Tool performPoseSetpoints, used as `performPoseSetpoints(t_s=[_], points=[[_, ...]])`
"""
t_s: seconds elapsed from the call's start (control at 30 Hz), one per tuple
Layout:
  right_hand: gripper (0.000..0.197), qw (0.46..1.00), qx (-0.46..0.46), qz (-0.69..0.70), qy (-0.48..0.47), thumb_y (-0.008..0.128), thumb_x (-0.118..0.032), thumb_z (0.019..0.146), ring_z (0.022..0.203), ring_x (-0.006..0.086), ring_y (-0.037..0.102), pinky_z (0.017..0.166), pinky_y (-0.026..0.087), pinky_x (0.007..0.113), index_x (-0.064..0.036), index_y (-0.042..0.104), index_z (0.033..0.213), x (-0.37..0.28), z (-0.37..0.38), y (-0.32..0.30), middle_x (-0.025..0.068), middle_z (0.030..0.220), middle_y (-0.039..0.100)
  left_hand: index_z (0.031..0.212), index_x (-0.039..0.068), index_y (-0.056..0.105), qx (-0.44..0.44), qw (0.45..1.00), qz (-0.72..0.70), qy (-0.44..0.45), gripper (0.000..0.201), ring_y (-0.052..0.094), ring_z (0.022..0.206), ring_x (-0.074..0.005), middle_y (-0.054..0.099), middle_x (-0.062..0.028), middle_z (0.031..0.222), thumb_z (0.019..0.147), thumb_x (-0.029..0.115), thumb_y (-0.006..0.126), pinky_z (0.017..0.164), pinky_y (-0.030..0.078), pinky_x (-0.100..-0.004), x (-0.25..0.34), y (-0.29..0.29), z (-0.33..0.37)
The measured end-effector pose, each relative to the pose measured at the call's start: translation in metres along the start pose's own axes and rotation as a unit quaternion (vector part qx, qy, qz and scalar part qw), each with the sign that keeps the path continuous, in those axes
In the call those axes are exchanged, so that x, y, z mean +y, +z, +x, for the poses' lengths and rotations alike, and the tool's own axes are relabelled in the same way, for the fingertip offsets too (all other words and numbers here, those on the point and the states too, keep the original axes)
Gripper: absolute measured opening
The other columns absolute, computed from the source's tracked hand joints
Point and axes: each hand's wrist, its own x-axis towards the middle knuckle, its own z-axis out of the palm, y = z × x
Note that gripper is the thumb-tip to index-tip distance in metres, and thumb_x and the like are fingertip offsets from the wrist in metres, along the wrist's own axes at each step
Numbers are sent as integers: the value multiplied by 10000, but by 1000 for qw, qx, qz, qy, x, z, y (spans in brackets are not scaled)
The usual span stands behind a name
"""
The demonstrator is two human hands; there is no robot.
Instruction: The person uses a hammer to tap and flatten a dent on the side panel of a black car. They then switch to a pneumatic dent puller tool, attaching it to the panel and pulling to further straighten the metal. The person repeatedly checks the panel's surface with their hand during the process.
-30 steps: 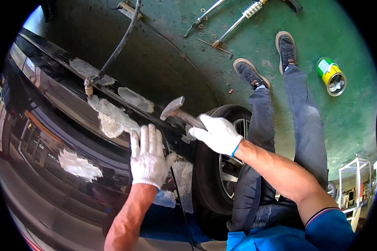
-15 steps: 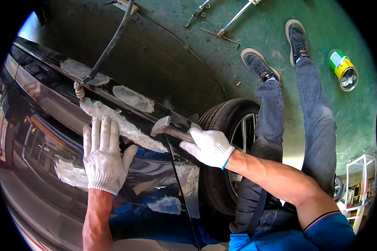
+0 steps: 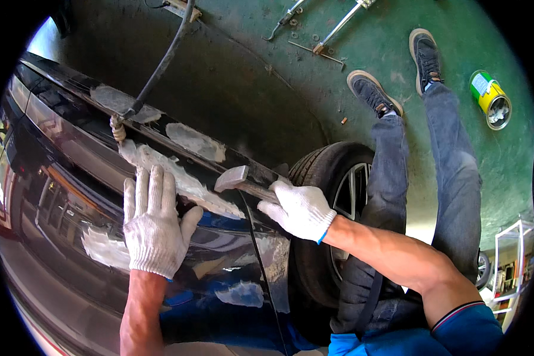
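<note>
My left hand (image 3: 156, 228), in a white knitted glove, lies flat on the dark car door (image 3: 89, 225) with its fingers stretched out and the thumb apart. Its fingertips reach a sanded grey patch (image 3: 190, 185) along the lower part of the door. My right hand (image 3: 299, 209), gloved alike, is closed round the handle of a hammer (image 3: 232, 178). The hammer's metal head hovers over or rests at the patch's right end, near the panel seam; whether it touches I cannot tell. A coiled metal fitting (image 3: 117, 127) with a dark bar stands at the patch's far left end.
The wheel (image 3: 338, 196) is right of the hammer, next to my legs. On the green floor (image 3: 385, 53) lie metal rod tools (image 3: 338, 26), several rings and a yellow-green can (image 3: 491, 101) on its side. A white frame rack (image 3: 510, 267) stands at lower right.
The whole view has shifted slightly, so everything sits a little further right. Both hands and the hammer keep nearly the same places on the car.
</note>
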Motion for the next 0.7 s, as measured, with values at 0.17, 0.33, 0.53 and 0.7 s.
performPoseSetpoints(t_s=[0.17, 0.33, 0.53, 0.7], points=[[349, 1000, -5, 6, -9, 663, -402, 969, 630, 371, 684, 534, 527, 472, -61, 593, 943, -2, -1, -1, 162, 761, 682, 1451, -47, 517, 4, 1000, -4, 3, 755, 363, 1495, -408, 473, -255, 1543, 921, 461, 694, 1257, 227, -544, 0, 1, 0], [343, 999, 31, 38, 23, 668, -390, 962, 651, 384, 686, 551, 527, 492, -57, 588, 940, -10, 9, -8, 182, 746, 675, 1392, -62, 579, 42, 999, -4, 11, 718, 445, 1441, -422, 555, -265, 1464, 898, 435, 740, 1235, 271, -560, 2, -2, 3], [359, 1000, -8, -9, -5, 683, -393, 954, 603, 383, 677, 514, 521, 482, -53, 571, 942, -10, 13, -2, 168, 677, 651, 1391, -64, 579, 41, 999, -8, 7, 710, 454, 1431, -432, 555, -273, 1460, 900, 423, 740, 1233, 275, -559, 3, 1, 0], [341, 1000, 3, -10, -10, 684, -385, 952, 599, 368, 677, 515, 520, 471, -60, 585, 934, -10, 13, -4, 153, 670, 654, 1427, -59, 534, 14, 1000, -14, 0, 766, 398, 1466, -426, 504, -272, 1506, 895, 457, 725, 1243, 254, -550, 4, -1, 3]])
